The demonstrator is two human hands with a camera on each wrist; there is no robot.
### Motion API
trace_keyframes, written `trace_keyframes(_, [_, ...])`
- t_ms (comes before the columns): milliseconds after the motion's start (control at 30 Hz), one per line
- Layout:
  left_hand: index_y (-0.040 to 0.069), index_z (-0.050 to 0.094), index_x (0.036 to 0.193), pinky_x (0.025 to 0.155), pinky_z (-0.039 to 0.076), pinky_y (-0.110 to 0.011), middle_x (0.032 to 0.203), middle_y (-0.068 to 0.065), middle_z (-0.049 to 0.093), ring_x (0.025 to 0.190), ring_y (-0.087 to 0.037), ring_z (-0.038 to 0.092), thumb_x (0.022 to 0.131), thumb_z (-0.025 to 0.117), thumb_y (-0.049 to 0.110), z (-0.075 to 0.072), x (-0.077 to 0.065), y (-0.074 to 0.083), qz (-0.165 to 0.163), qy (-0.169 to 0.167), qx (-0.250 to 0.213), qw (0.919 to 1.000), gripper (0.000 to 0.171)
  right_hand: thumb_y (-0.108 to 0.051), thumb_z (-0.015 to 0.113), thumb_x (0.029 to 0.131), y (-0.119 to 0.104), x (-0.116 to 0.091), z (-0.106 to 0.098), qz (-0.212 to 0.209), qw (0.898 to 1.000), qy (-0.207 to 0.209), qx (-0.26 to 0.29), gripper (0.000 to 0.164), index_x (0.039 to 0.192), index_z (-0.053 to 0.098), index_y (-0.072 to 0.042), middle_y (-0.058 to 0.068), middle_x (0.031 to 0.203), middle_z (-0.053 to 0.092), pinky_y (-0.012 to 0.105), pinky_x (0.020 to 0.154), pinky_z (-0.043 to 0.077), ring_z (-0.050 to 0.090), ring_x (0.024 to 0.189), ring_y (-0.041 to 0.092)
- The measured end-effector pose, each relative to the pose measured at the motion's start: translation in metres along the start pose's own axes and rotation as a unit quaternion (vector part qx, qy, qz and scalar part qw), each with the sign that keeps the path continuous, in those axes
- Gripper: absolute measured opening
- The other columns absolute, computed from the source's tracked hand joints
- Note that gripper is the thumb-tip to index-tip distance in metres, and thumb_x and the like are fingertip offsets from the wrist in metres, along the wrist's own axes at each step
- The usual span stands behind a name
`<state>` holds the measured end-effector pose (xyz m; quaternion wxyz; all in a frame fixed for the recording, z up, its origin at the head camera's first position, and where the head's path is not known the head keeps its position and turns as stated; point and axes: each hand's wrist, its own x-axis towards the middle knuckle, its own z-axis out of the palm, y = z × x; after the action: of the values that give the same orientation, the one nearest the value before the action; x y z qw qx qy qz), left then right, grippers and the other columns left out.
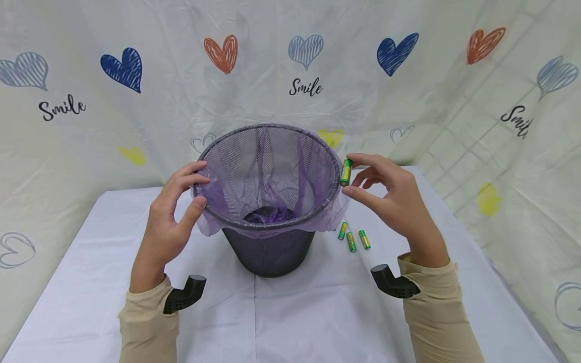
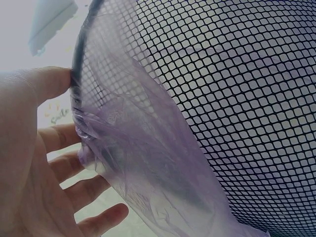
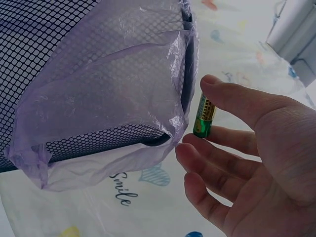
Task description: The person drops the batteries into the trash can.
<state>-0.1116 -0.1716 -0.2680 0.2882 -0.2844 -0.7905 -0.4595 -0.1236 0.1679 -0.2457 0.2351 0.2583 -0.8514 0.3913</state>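
Bin (image 1: 272,254): open wire mesh, apparently metal, dark finish; the small perforations give it a textured wall.
Rim (image 1: 271,226): dark, rounded, smooth-looking under the film.
Liner (image 3: 98,94): thin translucent purple plastic film, crinkled, glossy along its folds.
Held battery (image 1: 346,172): smooth cylinder, shiny green and gold jacket.
Loose batteries (image 1: 351,242): the same glossy green and gold finish.
Bench (image 1: 218,327): white cover, smooth and largely matt, lightly creased.
Backdrop (image 1: 258,96): pale, thin, fabric-like sheet, wrinkled, faint sheen, printed surface.
Sleeves (image 1: 438,317): tan cloth, matt, finely textured, gathered in soft folds.
Wrist fittings (image 1: 395,283): black, plastic-looking, mostly matt.
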Motion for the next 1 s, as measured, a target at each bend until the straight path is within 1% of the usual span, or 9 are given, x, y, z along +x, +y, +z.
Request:
trace_keyframes(233, [-0.011, 0.054, 0.108, 0.104, 0.034, -0.019, 0.129, -0.022, 0.049, 0.123, -0.035, 0.044, 0.090, 0.051, 0.009, 0.000, 0.000, 0.000, 0.001, -0.001, 0.002, 1.0000, 0.027, 0.000, 0.073, 0.072, -0.007, 0.002, 0.001, -0.003, 1.000, -0.003, -0.001, 0.050, 0.119, 0.057, -0.005, 0.005, 0.102, 0.063, 0.017, 0.070, 0.048, 0.056, 0.075, 0.002])
trace_keyframes(333, [-0.011, 0.054, 0.108, 0.104, 0.034, -0.019, 0.129, -0.022, 0.049, 0.123, -0.035, 0.043, 0.090, 0.051, 0.009, 0.000, 0.000, 0.000, 0.000, -0.002, 0.003, 1.0000, 0.028, 0.000, 0.074, 0.072, -0.005, 0.002, 0.002, -0.001, 1.000, -0.007, -0.001, 0.051, 0.119, 0.057, -0.005, 0.005, 0.102, 0.064, 0.017, 0.070, 0.048, 0.057, 0.075, 0.002])
trace_keyframes(400, [-0.011, 0.053, 0.109, 0.104, 0.034, -0.018, 0.130, -0.022, 0.049, 0.124, -0.035, 0.043, 0.090, 0.051, 0.010, 0.000, 0.000, 0.000, -0.001, -0.003, 0.004, 1.0000, 0.028, -0.001, 0.074, 0.071, 0.001, 0.003, 0.003, 0.000, 1.000, -0.009, -0.001, 0.052, 0.120, 0.057, -0.007, 0.004, 0.102, 0.064, 0.017, 0.071, 0.049, 0.057, 0.075, 0.002])
trace_keyframes(533, [-0.011, 0.053, 0.109, 0.105, 0.033, -0.018, 0.130, -0.022, 0.049, 0.124, -0.035, 0.043, 0.090, 0.051, 0.010, 0.000, -0.001, 0.000, -0.001, -0.003, 0.004, 1.0000, 0.028, -0.006, 0.076, 0.071, 0.017, 0.002, 0.006, -0.002, 1.000, -0.012, -0.001, 0.055, 0.122, 0.057, -0.014, -0.002, 0.104, 0.064, 0.016, 0.071, 0.048, 0.058, 0.076, 0.001])
trace_keyframes(733, [-0.011, 0.054, 0.108, 0.104, 0.034, -0.018, 0.130, -0.022, 0.049, 0.123, -0.035, 0.043, 0.090, 0.051, 0.010, 0.000, 0.000, 0.001, -0.001, -0.002, 0.004, 1.0000, 0.028, -0.010, 0.076, 0.071, 0.019, 0.003, 0.007, -0.004, 1.000, -0.017, -0.016, 0.055, 0.123, 0.056, -0.016, -0.003, 0.106, 0.063, 0.016, 0.072, 0.048, 0.057, 0.077, 0.000])
trace_keyframes(1000, [-0.011, 0.054, 0.108, 0.104, 0.034, -0.018, 0.130, -0.022, 0.049, 0.124, -0.035, 0.043, 0.089, 0.051, 0.008, 0.000, 0.000, 0.001, -0.003, -0.002, 0.000, 1.0000, 0.027, -0.013, 0.076, 0.073, 0.020, 0.003, 0.006, -0.003, 1.000, -0.022, -0.012, 0.055, 0.123, 0.056, -0.020, -0.006, 0.105, 0.063, 0.016, 0.072, 0.048, 0.058, 0.076, -0.001])
